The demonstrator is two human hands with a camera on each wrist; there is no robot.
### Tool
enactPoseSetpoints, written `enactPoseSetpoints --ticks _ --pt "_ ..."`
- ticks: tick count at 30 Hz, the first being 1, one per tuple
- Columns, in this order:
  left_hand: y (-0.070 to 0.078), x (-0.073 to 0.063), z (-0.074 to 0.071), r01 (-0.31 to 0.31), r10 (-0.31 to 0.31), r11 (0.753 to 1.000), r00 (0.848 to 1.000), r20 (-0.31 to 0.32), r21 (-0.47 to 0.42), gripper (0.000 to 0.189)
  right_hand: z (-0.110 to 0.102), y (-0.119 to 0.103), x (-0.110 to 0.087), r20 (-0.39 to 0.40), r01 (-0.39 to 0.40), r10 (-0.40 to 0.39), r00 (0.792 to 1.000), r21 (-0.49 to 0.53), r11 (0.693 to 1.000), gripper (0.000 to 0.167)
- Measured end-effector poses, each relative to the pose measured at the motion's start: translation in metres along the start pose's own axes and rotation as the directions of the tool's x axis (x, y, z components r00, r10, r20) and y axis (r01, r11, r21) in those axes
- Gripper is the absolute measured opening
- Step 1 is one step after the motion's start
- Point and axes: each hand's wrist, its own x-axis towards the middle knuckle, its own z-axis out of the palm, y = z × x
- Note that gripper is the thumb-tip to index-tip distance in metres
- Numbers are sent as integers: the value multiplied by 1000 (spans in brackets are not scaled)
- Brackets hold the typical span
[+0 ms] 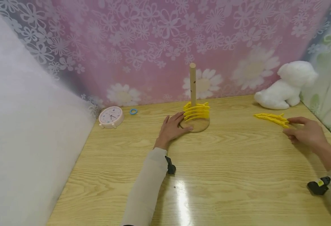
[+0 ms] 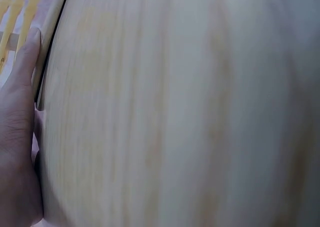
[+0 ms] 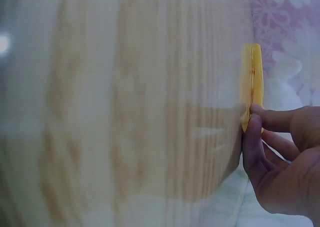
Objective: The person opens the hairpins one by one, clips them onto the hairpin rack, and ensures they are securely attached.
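A round wooden base (image 1: 200, 126) carries an upright wooden post (image 1: 193, 84). Several thin, curved yellow plastic pieces (image 1: 196, 112) are stacked about the foot of the post. My left hand (image 1: 171, 128) holds the left side of the base, fingers behind and thumb over its front edge. In the left wrist view the thumb (image 2: 29, 52) lies along the rim. Over at the right, my right hand (image 1: 306, 131) pinches the near end of a long yellow plastic piece (image 1: 271, 118) between thumb and fingers. This piece, low over the table, shows a lengthwise seam in the right wrist view.
A pink alarm clock (image 1: 111, 117) stands at the back left, with a small blue ring (image 1: 133, 111) beside it. At the back right sits a white plush dog (image 1: 287, 84). Flowered cloth (image 1: 154, 47) hangs behind the wooden table (image 1: 224, 175).
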Motion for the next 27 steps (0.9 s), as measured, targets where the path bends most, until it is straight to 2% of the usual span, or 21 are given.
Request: enactPoseSetpoints --ticks 4,7,17,22,27 --pt "0 0 1 -8 7 1000 1000 -8 -30 86 1 -3 -4 -33 18 -21 999 -109 994 59" --pt "-1 0 2 -13 12 999 1000 -10 -46 86 2 -5 -6 -33 23 -28 999 -144 989 60" --pt "-3 1 2 -17 17 999 1000 -4 -32 84 17 -16 -13 14 107 -107 994 -46 993 49" --pt "-3 1 3 -9 9 1000 1000 1 -22 84 22 -22 -15 49 139 -136 990 -71 988 53" --pt "-4 2 4 -14 14 1000 1000 -11 -19 84 22 -24 -13 73 127 -121 990 -81 989 51"
